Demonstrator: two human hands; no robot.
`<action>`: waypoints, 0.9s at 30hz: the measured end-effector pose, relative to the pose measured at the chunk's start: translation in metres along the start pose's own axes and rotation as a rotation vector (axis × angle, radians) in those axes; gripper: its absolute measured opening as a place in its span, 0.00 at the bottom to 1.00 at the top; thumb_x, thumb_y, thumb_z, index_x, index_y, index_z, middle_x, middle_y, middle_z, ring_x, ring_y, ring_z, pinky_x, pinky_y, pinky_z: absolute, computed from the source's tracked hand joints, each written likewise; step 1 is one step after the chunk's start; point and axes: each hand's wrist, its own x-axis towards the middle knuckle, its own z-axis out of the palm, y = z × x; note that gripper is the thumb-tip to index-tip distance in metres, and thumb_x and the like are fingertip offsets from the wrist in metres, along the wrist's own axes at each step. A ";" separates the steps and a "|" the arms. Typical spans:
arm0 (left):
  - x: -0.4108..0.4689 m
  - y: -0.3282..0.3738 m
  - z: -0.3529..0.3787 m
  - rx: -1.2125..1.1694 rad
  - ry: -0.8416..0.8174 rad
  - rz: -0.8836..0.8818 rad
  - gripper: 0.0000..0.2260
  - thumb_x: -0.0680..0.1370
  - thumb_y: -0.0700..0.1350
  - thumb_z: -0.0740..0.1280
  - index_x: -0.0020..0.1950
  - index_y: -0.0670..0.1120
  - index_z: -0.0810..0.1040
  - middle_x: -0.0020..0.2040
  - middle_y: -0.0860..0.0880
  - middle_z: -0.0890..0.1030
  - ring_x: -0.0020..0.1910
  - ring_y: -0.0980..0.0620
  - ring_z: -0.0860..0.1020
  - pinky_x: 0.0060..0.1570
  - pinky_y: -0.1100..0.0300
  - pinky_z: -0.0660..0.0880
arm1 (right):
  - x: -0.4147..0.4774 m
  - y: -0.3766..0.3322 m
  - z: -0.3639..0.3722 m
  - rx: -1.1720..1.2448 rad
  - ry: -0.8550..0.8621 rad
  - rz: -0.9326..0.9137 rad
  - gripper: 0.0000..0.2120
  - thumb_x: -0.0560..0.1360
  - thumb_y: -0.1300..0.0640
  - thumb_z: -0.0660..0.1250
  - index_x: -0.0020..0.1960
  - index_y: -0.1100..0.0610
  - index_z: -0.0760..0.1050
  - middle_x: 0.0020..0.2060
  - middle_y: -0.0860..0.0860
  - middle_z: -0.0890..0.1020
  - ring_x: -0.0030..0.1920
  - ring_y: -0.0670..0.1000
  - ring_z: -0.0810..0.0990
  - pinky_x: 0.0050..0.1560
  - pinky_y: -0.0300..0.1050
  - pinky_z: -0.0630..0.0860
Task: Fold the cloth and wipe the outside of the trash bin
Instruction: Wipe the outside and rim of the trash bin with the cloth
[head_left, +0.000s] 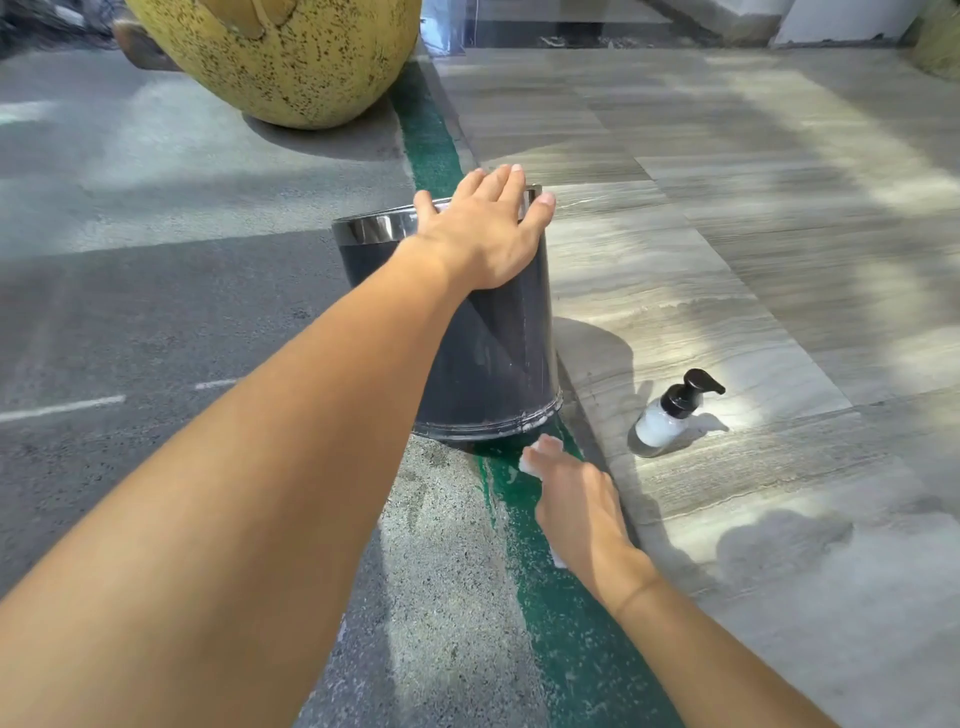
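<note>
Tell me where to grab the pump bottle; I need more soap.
Grip the pump bottle round its white body, coming from above and the near side. It stands upright alone on the tiles, and its spout points right, so the body is clear to wrap.

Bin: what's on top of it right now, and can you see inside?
The left hand lies flat over the bin's chrome rim, fingers spread. The inside is hidden: the bin tips away and the hand covers the opening. The right hand holds the cloth at the base.

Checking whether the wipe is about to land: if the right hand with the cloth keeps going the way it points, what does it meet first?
Most likely the lower rim of the trash bin; the right hand and its cloth point straight toward it, though depth is uncertain.
</note>
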 end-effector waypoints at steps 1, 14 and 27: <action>-0.004 0.004 0.003 0.021 0.014 0.011 0.34 0.78 0.67 0.39 0.81 0.53 0.48 0.81 0.57 0.49 0.80 0.54 0.46 0.72 0.33 0.42 | -0.004 0.010 0.001 0.032 -0.014 0.052 0.22 0.70 0.72 0.58 0.51 0.46 0.72 0.52 0.48 0.82 0.37 0.52 0.82 0.37 0.45 0.81; -0.128 0.061 0.112 0.245 0.315 0.185 0.30 0.83 0.60 0.44 0.81 0.47 0.44 0.82 0.52 0.43 0.80 0.47 0.42 0.71 0.29 0.43 | -0.010 0.066 -0.095 0.571 0.303 0.170 0.20 0.74 0.68 0.64 0.58 0.49 0.81 0.60 0.46 0.81 0.61 0.36 0.75 0.66 0.34 0.68; -0.158 0.069 0.038 -0.903 0.005 0.053 0.22 0.82 0.47 0.62 0.76 0.49 0.66 0.73 0.52 0.73 0.68 0.69 0.69 0.73 0.60 0.62 | -0.007 0.010 -0.182 1.472 0.072 0.200 0.21 0.76 0.74 0.60 0.63 0.57 0.76 0.57 0.56 0.82 0.59 0.52 0.80 0.59 0.46 0.76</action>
